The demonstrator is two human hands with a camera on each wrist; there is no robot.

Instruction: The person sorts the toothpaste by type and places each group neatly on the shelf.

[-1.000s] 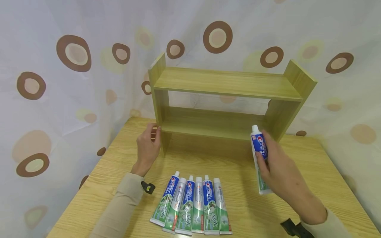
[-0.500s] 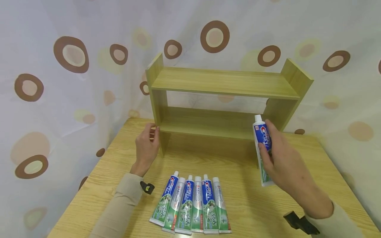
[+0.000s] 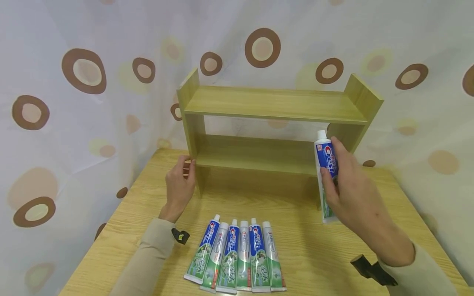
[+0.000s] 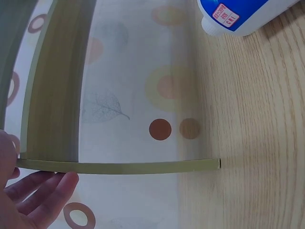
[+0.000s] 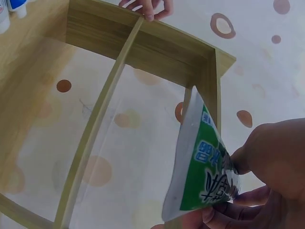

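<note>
My right hand (image 3: 359,201) grips a Crest toothpaste tube (image 3: 326,154), blue above and green below, held upright with its white cap on top. It overlaps the right end of the small wooden shelf (image 3: 270,102) in the head view. In the right wrist view, the tube's flat green end (image 5: 200,167) points toward the shelf frame, with the fingers wrapped behind it. My left hand (image 3: 179,187) holds the shelf's left side panel, thumb by the front edge. Its fingers (image 4: 59,195) press the panel's outer face in the left wrist view.
Several toothpaste tubes (image 3: 230,259) lie in a fanned row on the wooden table (image 3: 307,255), in front of the shelf, blue-topped and silver ones alternating. A patterned curtain (image 3: 92,172) hangs close behind and to the left.
My right hand has raised the toothpaste tube toward the shelf's right end. My left hand stays on the side panel, and the row of tubes lies as before. The head view has shifted slightly.
</note>
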